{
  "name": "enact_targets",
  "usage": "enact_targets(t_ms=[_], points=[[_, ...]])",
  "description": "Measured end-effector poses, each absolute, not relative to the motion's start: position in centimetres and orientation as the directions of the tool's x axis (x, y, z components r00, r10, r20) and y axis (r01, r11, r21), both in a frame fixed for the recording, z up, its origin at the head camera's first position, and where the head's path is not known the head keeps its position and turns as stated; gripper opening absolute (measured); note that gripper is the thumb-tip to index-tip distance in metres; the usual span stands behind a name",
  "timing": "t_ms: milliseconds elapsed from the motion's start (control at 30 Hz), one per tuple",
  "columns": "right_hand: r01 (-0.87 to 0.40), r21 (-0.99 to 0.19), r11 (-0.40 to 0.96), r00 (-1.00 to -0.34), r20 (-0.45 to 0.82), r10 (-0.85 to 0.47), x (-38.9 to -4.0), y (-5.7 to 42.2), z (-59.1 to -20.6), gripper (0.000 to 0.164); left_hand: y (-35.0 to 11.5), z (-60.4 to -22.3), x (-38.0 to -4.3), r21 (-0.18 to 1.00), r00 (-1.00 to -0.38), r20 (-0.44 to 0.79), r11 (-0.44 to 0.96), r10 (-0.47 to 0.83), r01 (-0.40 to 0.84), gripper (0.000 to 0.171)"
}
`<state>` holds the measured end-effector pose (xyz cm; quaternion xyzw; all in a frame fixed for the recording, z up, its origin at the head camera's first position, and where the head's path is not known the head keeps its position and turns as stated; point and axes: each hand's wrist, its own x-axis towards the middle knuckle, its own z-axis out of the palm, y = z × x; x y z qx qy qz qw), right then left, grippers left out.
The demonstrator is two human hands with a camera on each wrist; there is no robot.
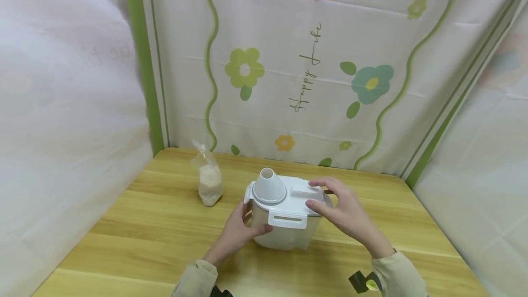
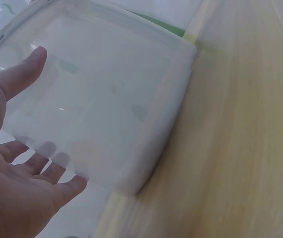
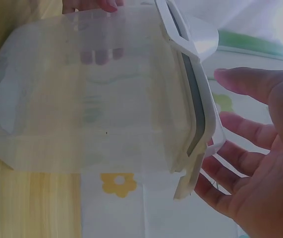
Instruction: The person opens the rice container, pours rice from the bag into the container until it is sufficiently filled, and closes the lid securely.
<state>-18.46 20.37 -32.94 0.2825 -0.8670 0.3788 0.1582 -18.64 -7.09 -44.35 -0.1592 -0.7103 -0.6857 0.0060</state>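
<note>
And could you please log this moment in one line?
left hand: holds container | right hand: at lid, contact unclear | bag: left of container

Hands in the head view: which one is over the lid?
The right hand, above the white lid; the left hand is lower, holding the side of the container.

"Happy Life" on the curtain (image 1: 280, 123)

A translucent, round-cornered plastic container (image 1: 282, 238) stood upright on the wood-grain desk (image 1: 144, 228), its white plastic lid (image 1: 296, 201) on top. A white, open-tipped cone (image 1: 269, 190) rose from the lid's left end; a slotted white clip (image 1: 287, 224) lined the near edge.
</note>
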Motion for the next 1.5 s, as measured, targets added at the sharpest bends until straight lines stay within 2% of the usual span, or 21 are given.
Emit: enact_targets(t_ms=[133,600,1300,1500], points=[[-0.603,-0.557,0.571,-0.795,0.481,-0.369,-18.8,19.9,-32.9,0.038,-7.2,-44.4,-18.7,0.972,-0.949,0.228,0.011,0.218,0.236,0.094],[-0.674,-0.498,0.545,-0.736,0.514,-0.440,-19.6,18.6,-32.7,0.031,-7.1,-44.2,-18.5,0.970,-0.950,0.224,0.048,0.220,0.240,0.093],[-0.699,-0.498,0.514,-0.705,0.599,-0.379,-19.9,18.3,-32.7,0.028,-7.0,-44.2,-18.5,0.966,-0.947,0.237,0.048,0.218,0.253,0.090],[-0.677,-0.553,0.486,-0.730,0.592,-0.343,-19.6,18.4,-32.6,0.028,-7.0,-44.3,-18.6,0.964,-0.946,0.246,0.053,0.211,0.262,0.086]])
